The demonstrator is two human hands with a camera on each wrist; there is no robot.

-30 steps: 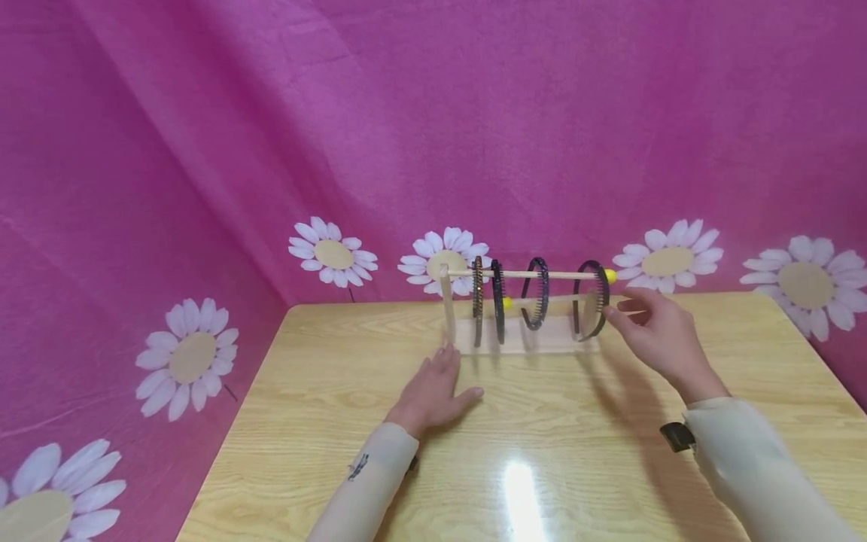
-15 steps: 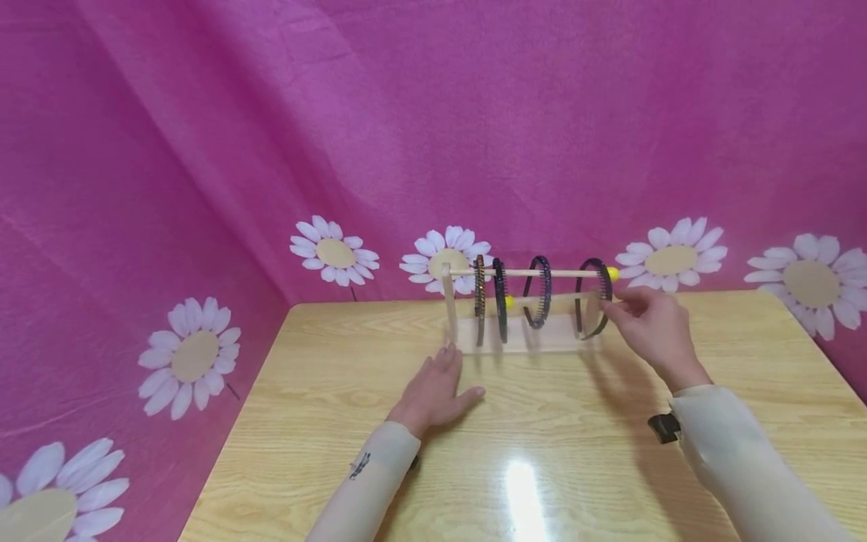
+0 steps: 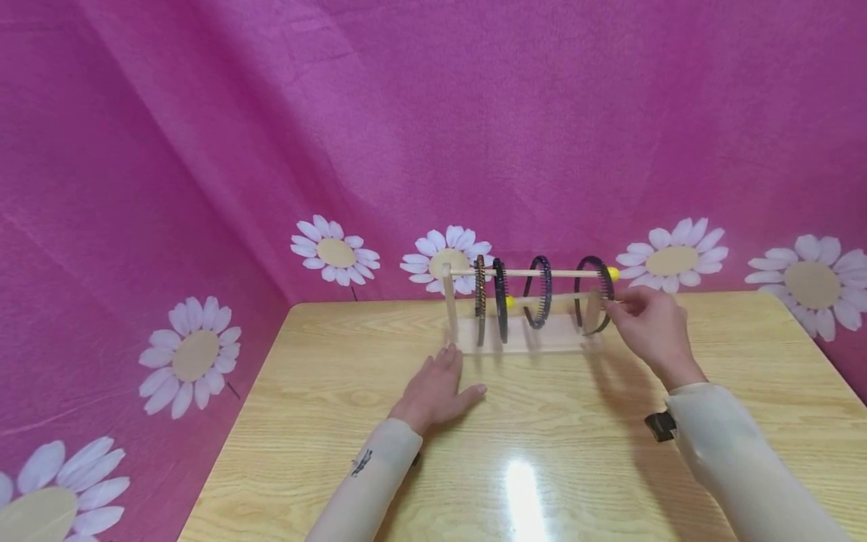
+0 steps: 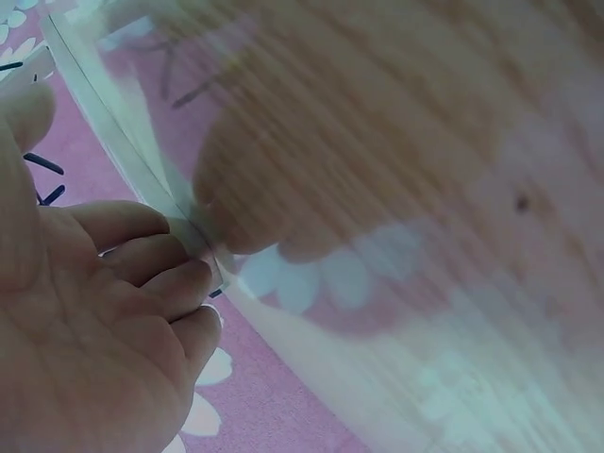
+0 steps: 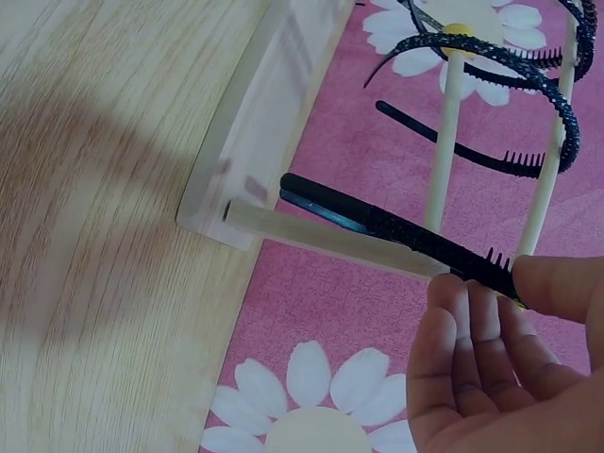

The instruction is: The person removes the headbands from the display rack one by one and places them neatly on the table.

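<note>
A rack with a clear acrylic base and wooden dowels stands at the back of the wooden table. Several headbands hang on it: a brown beaded one, a black one, a dark one and a black toothed headband at the right end. My right hand pinches that toothed headband between thumb and fingers, beside a wooden post. My left hand lies flat on the table, fingertips against the base's edge.
Pink cloth printed with white daisies hangs behind and to the left of the table. The dowels end in yellow knobs. Bare wood with a glare spot lies in front of the rack.
My right hand has moved left to the rack's right end and closed its fingers on the black toothed headband. The left hand has stayed put.
</note>
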